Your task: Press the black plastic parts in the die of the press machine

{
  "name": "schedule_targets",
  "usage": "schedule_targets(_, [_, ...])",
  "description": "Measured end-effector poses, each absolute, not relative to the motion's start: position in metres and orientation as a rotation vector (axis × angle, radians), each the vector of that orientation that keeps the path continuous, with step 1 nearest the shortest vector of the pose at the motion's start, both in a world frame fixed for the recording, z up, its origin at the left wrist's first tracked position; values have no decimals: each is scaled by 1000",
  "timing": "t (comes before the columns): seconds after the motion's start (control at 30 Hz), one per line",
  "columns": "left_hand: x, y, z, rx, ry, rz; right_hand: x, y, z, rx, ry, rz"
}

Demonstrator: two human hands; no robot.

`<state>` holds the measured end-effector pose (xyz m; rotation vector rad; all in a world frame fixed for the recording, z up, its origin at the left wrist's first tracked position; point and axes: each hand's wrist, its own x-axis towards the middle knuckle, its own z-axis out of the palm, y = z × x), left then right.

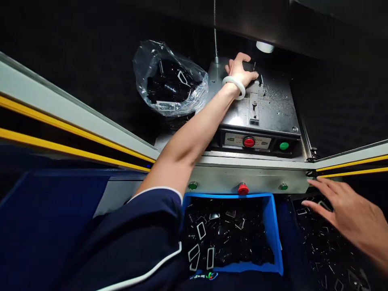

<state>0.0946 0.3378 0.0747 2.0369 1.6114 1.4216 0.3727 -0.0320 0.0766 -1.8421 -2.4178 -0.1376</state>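
Head view, left hand (239, 72) at metal fixture (256, 87), cannot tell its grip, right hand (353, 206) released, forearm (380, 250) cropped

Near the steel plate's (274, 115) far edge, the left hand (238, 73) partly hides a fixture (257, 89); the right forearm (377, 242) is cut off.

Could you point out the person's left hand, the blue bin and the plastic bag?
Left hand (239, 72), head view: back of the hand.
Blue bin (272, 226), head view: inner right wall.
Plastic bag (198, 97), head view: crumpled right side.
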Motion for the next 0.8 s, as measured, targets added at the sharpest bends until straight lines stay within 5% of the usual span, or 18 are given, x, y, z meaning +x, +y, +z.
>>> schedule_targets(0.13, [49,238,70,2094,1535,1311,359,-45,42,-1802,-2397,110])
schedule_targets(0.37, [-69,39,-3,2116,1504,943,360,-10,-29,-1903,-2210,421])
schedule_targets(0.57, [-111,34,-29,2330,1615,247,361,-5,-36,-1914,-2107,595])
schedule_targets(0.8, [-97,23,-27,2467,1736,284,352,-7,-44,-1984,-2024,429])
